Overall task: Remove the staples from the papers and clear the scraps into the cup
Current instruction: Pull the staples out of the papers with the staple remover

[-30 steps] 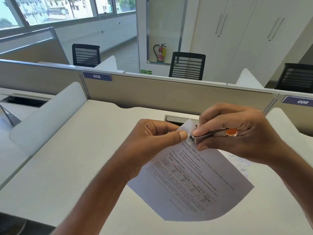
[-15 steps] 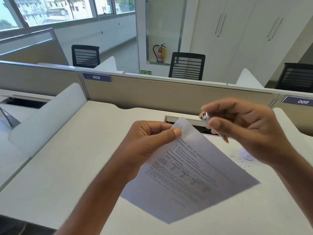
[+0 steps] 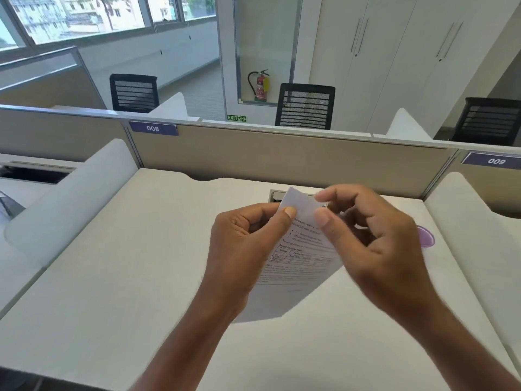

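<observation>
1. The white desk fills the lower frame. It serves as the work surface and would probably catch any scraps that fall.
2. The papers hang at centre frame, lifted off the desk with the printed side towards the camera. Their top corner is raised, probably so the stapled spot can be worked on.
3. The right hand, right of centre, pinches that top corner between thumb and forefinger, its other fingers curled. This looks like picking at or parting the sheets.
4. The left hand, just left of centre, grips the papers' upper left edge with its thumb on top, steadying them against the pull.
5. A purple round shape, likely the cup, sits on the desk at mid-right. The right hand half hides it, and it is within easy reach for scraps.
6. A small metal glint shows at the right forefinger, too blurred to say whether it is a staple or a tool.
</observation>
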